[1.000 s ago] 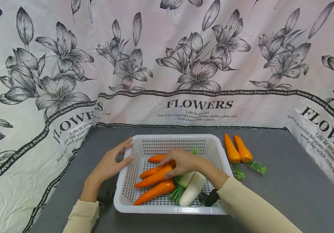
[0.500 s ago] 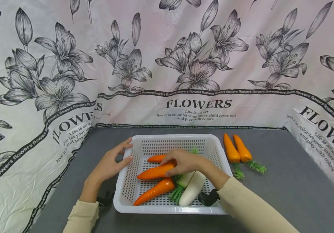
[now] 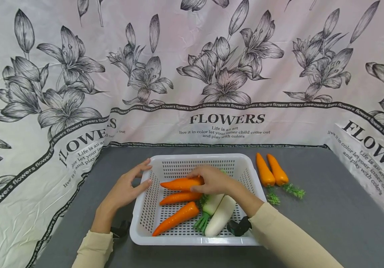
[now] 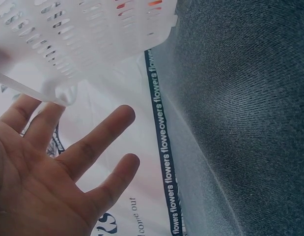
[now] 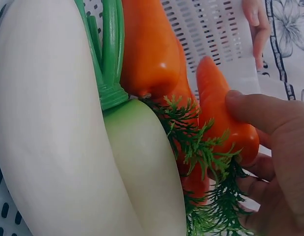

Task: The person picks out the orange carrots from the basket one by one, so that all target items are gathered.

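In the head view a white plastic basket (image 3: 195, 241) holds carrots and white radishes. My right hand (image 3: 215, 182) grips a carrot (image 3: 178, 184) inside it, thumb on one side, fingers partly hidden behind. The right wrist view shows this carrot (image 5: 215, 105) tilted, its green leaves hanging near the other carrots. Two more carrots (image 3: 180, 197) (image 3: 176, 219) lie in front of it, beside two white radishes (image 3: 221, 217) (image 3: 213, 204), one with green stems. My left hand (image 3: 124, 191) touches the basket's left rim; its spread, mostly straight fingers also show in the left wrist view (image 4: 68, 162).
Two lighter orange carrots (image 3: 265, 171) (image 3: 278, 171) with leafy tops lie on the grey table (image 3: 326, 208) right of the basket. A cloth (image 3: 225, 130) printed with flowers and lettering hangs behind and along both sides. Black devices (image 3: 240, 227) sit at the wrists.
My right hand has moved the carrot toward the back of the basket, over the rear carrot, uncovering the middle carrot. My left hand stays at the rim. The view has shifted slightly.
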The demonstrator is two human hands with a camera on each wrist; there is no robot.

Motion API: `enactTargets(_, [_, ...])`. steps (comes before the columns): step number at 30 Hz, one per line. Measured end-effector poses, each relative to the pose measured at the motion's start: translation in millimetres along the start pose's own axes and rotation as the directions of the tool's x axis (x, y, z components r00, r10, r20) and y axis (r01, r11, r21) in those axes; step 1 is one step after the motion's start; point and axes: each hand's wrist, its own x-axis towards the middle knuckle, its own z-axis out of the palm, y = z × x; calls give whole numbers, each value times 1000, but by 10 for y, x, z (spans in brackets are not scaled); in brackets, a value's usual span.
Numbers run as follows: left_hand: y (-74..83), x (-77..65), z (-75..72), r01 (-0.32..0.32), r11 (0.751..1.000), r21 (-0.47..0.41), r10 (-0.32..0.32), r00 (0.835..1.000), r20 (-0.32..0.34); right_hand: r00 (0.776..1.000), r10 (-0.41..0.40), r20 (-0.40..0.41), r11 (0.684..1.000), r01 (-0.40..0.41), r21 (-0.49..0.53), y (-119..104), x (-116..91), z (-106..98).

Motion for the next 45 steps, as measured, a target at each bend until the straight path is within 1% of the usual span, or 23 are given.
enactTargets(5, [-8, -8, -1, -5, 1000, 3, 5, 1000, -2, 999, 4, 34, 999, -3, -33, -7, -16, -13])
enactTargets(7, [-8, -8, 0, -7, 1000, 4, 7, 1000, -2, 999, 12, 40, 1000, -11, -25, -4, -18, -13])
enactTargets(12, [-10, -6, 1, -6, 1000, 5, 6, 1000, -4, 1000, 15, 18, 1000, -15, -6, 19, -15, -12])
enactTargets(14, [-13, -3, 2, -6, 1000, 9, 6, 1000, -5, 1000, 4, 0, 1000, -4, -4, 24, -14, -14])
enactTargets(21, [-10, 6, 6, -7, 1000, 23, 8, 1000, -7, 1000, -7, -31, 999, 9, 50, 13, -15, -35])
enactTargets(27, [-1, 3, 7, -4, 1000, 26, 4, 1000, -8, 999, 9, -50, 995, -4, 101, -10, -9, -51])
enactTargets(36, [-1, -5, 17, -3, 1000, 8, 3, 1000, -4, 993, -27, -115, 989, 43, 142, 2, 11, -49])
enactTargets(41, [-6, -6, 16, 0, 1000, 1, 0, 1000, -3, 986, -2, -169, 980, 35, 197, 20, 17, -48])
enactTargets(45, [-7, -1, 9, 7, 1000, 11, -7, 1000, -6, 974, 12, -228, 974, 40, 224, 18, 15, -71])
